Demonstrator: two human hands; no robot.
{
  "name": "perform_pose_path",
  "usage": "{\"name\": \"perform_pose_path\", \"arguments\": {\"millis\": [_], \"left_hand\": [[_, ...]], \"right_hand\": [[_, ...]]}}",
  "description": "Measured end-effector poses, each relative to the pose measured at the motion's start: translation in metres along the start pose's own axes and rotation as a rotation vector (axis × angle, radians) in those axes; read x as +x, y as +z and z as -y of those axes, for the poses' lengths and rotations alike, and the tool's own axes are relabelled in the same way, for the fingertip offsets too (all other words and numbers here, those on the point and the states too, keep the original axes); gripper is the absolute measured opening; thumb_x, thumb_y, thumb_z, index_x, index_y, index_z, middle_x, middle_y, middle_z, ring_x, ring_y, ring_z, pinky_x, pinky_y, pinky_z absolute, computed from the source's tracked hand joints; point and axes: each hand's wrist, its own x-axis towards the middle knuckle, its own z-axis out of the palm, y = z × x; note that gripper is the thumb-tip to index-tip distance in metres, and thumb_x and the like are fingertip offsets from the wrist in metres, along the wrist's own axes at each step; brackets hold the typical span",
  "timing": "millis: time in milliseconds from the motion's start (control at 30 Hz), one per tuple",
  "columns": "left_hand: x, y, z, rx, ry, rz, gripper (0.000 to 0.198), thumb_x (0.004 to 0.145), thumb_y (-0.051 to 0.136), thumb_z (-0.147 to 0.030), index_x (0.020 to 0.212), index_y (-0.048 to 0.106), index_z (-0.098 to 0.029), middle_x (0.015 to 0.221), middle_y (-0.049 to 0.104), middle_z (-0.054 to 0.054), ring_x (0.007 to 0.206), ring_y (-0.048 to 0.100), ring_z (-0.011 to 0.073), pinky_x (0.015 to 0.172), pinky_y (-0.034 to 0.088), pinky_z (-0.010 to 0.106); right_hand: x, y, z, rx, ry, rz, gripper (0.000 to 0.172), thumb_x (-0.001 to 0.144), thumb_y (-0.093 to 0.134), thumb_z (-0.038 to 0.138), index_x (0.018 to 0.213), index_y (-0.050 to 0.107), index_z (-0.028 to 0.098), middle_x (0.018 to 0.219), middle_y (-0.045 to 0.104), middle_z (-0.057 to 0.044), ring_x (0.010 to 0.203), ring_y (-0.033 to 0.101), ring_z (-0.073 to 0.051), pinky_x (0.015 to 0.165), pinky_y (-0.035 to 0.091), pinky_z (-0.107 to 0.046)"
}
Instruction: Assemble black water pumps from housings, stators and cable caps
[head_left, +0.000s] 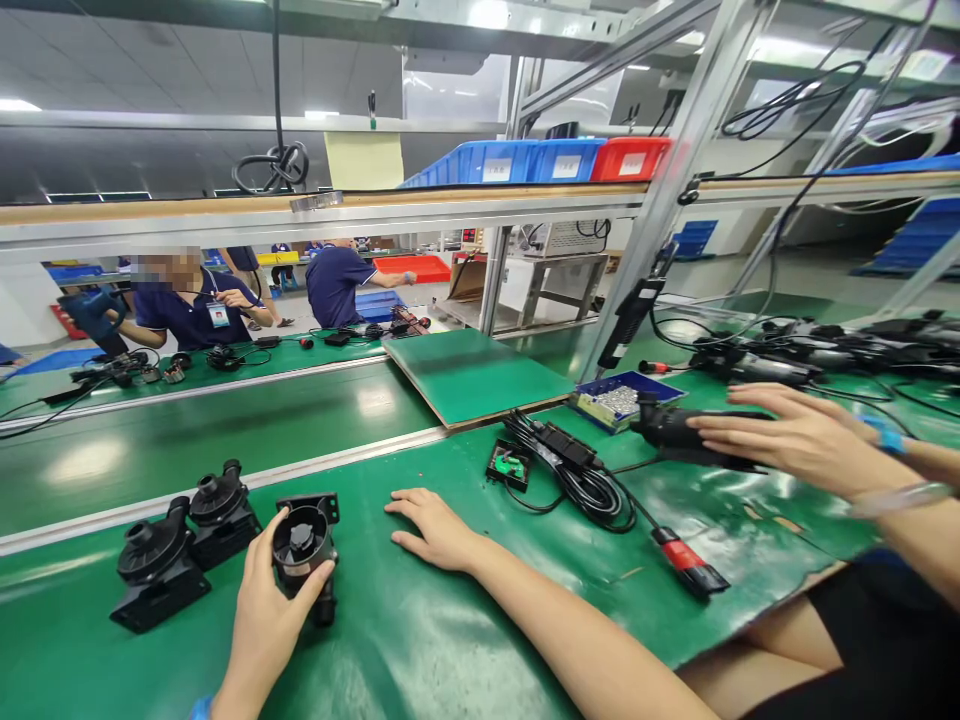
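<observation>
My left hand [271,592] grips a black round pump housing [306,540] between thumb and fingers, its open face with a finned rotor turned up toward me. Left of that hand, two similar black pump housings [154,550] with short spouts stand on the green mat [420,640]. Palm down on the mat rests my right hand [435,532], its fingers apart and nothing in them. To its right lie a small black case with a green circuit board [510,465] and a coiled black cable [592,490] ending in a red-and-black connector [688,560].
At the right, a co-worker's hands [795,435] hold a black pump [686,430] beside a blue tray of small metal parts [619,397]. More black pumps and cables [810,350] lie behind. A green board [476,372] spans the conveyor [300,410]. Two people sit across the line.
</observation>
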Motion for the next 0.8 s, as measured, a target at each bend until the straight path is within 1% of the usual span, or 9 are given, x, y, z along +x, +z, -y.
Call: {"name": "perform_pose_path", "arguments": {"millis": [267,467,600,800], "left_hand": [[0.003,0.001,0.009,0.012,-0.010,0.013,0.086,0.074,0.068,-0.068,0.144,0.045,-0.023,0.139,0.055,0.013,0.131,0.054,0.0381,0.107,0.048,0.057],[0.001,0.001,0.003,-0.006,-0.007,-0.010,0.084,0.077,0.065,-0.068,0.145,0.045,-0.024,0.139,0.055,0.013,0.132,0.054,0.0380,0.109,0.046,0.057],[0.001,0.000,0.003,-0.005,-0.020,0.008,0.087,0.074,0.067,-0.069,0.144,0.046,-0.023,0.138,0.055,0.014,0.131,0.054,0.0388,0.109,0.045,0.058],[-0.001,0.000,-0.004,-0.012,-0.009,-0.012,0.083,0.077,0.065,-0.068,0.144,0.045,-0.023,0.139,0.055,0.014,0.132,0.053,0.0385,0.111,0.043,0.058]], "right_hand": [[0.000,0.001,-0.001,0.005,-0.003,-0.009,0.045,0.094,0.067,0.035,0.136,0.061,0.021,0.146,0.055,-0.014,0.136,0.049,-0.030,0.115,0.037,-0.049],[0.000,0.001,-0.001,0.010,-0.003,-0.012,0.044,0.094,0.067,0.035,0.136,0.061,0.021,0.146,0.055,-0.014,0.137,0.048,-0.029,0.116,0.036,-0.049],[-0.001,0.000,-0.001,0.015,0.004,-0.011,0.045,0.094,0.067,0.035,0.136,0.061,0.021,0.147,0.055,-0.014,0.136,0.048,-0.029,0.116,0.036,-0.049],[-0.001,0.000,0.000,0.016,0.008,-0.007,0.045,0.094,0.067,0.035,0.136,0.061,0.020,0.147,0.055,-0.014,0.136,0.048,-0.029,0.117,0.035,-0.049]]}}
